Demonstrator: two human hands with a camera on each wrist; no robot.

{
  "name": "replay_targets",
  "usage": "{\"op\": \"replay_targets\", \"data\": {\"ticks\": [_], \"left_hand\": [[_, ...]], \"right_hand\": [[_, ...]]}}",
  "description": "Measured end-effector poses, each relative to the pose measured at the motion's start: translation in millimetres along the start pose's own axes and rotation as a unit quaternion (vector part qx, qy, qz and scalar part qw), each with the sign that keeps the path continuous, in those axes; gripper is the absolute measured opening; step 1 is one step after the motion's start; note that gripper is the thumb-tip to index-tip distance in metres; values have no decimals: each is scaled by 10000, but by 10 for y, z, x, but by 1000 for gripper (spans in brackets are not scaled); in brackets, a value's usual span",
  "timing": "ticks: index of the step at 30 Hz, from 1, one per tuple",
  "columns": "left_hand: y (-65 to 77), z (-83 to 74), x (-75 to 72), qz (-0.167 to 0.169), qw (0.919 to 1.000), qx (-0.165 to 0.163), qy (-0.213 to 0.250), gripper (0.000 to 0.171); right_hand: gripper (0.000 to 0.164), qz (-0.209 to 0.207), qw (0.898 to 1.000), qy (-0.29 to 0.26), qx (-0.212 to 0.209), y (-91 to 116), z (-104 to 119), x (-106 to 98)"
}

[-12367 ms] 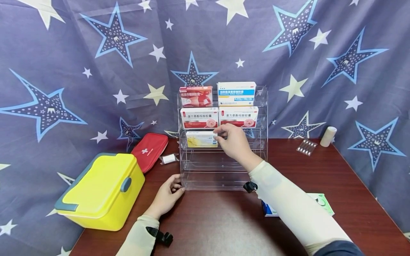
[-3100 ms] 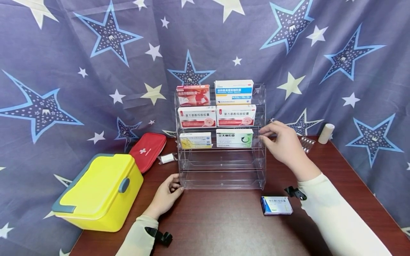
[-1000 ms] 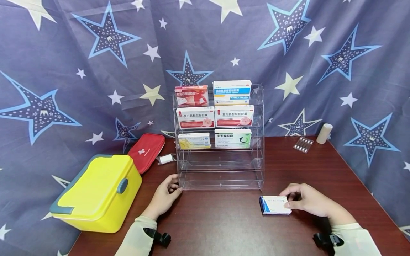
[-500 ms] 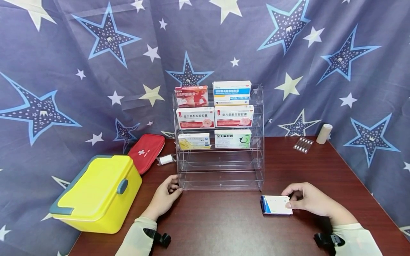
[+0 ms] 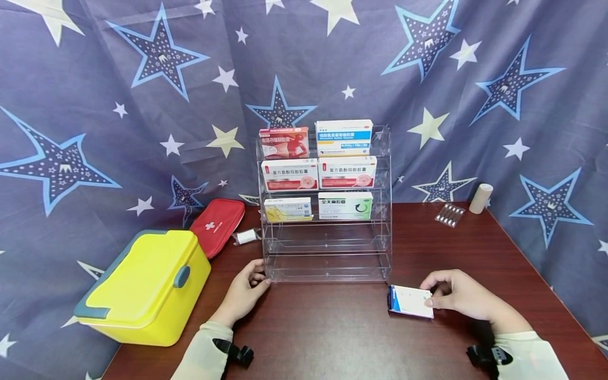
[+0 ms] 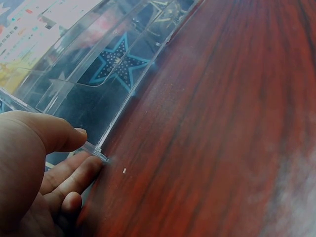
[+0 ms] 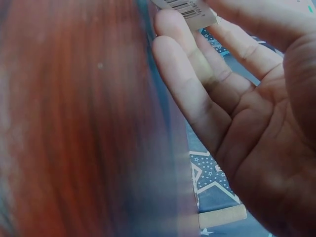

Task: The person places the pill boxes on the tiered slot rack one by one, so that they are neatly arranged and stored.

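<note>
A clear plastic tiered display rack (image 5: 328, 245) stands mid-table with medicine boxes in pairs on its upper three tiers. My left hand (image 5: 240, 295) is at its lower left corner; in the left wrist view, thumb (image 6: 66, 133) and fingers pinch the rack's side edge. To the right of the rack, my right hand (image 5: 458, 295) pinches a white-and-blue medicine box (image 5: 412, 302) by its right end. The box tilts slightly, left end farther back; whether it touches the table cannot be told. In the right wrist view, its barcoded end (image 7: 190, 11) shows between the fingers.
On the left stand a yellow lidded case (image 5: 147, 287) and a red first-aid pouch (image 5: 219, 227). A small wrapped white roll (image 5: 246, 236) lies beside the rack. Back right are a pack of cotton swabs (image 5: 449, 215) and an upright beige bandage roll (image 5: 481, 198).
Earlier the green-and-white box was added on the third tier. Since then my right hand has come down to the white-and-blue box and shifted it slightly back and tilted it. My left hand stays put.
</note>
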State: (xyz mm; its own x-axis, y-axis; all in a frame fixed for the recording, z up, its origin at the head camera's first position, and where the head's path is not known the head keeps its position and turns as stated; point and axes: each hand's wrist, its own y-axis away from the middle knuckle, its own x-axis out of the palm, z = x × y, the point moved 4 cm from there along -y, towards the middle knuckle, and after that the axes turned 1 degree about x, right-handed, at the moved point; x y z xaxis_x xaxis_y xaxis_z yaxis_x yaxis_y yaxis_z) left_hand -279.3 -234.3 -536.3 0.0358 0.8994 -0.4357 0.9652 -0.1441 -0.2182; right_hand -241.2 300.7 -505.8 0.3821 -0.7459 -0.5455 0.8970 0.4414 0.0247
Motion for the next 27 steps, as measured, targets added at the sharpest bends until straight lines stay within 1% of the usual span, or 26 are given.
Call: {"op": "replay_targets", "data": {"ticks": [5,11,12,13,18,20,23,27], "left_hand": [[-3,8,-3,32,10000,-12,-32,45],[1,-9,6,11,9999,-88,-101,46],[5,-35,11,-16,9998,-129,-138,46],[18,-92,11,-47,9998,-136,-143,46],[24,-88,1,-29,9998,-142,-118,46],[10,-9,-11,31,9999,-116,-87,47],[6,-13,-20,74,9999,-123,-92,47],[-4,-17,-6,88,9999,-101,-86,46]], "right_hand": [[23,53,9998,-186,-78,12,-18,-4],[20,-8,9994,-306,-138,23,11,-30],[20,-28,9994,-297,-176,26,20,-34],[19,-60,9994,-269,-209,28,26,-39],[19,-309,9989,-129,-329,31,83,-81],[19,-405,9985,-89,-355,18,152,-103],[20,-638,9970,79,-428,-24,325,-137],[22,-1034,9911,464,-693,-104,662,-151]]}}
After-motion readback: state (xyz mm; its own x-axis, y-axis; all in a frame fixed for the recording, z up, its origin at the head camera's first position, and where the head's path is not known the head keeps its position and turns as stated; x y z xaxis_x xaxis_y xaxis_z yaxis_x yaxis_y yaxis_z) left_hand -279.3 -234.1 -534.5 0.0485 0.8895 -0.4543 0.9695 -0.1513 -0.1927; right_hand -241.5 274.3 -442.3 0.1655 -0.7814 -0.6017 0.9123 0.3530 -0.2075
